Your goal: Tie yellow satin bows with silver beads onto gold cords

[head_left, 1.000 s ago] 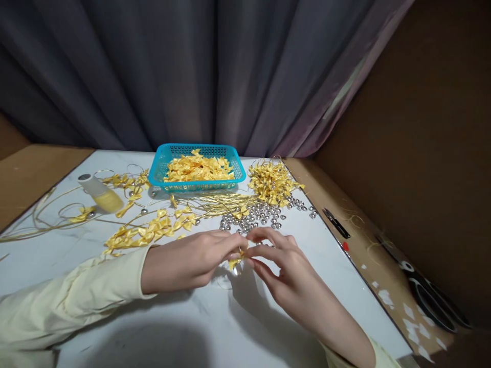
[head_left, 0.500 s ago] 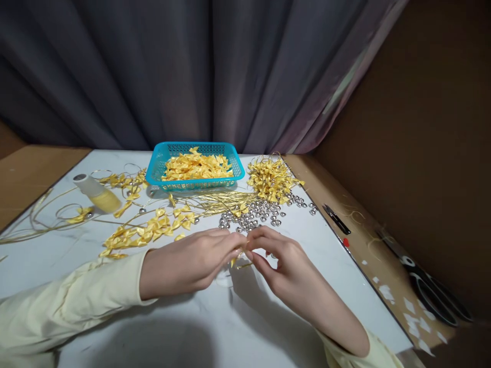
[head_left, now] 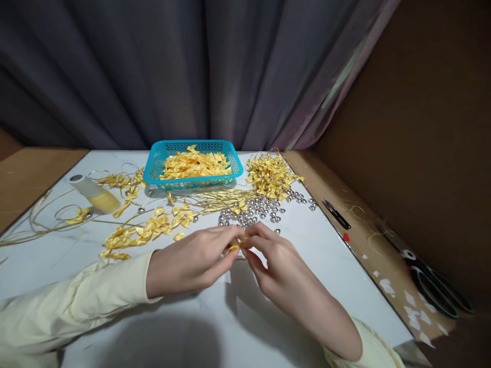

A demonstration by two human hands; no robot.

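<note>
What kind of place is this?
It looks like a craft table, maybe at home or in a small workshop. There's a blue basket of yellow bows, scattered silver pieces and big scissors.

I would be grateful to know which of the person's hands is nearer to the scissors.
The right hand: the scissors lie off to its right. The left hand is farther away, on the other side of the right hand from them.
</note>
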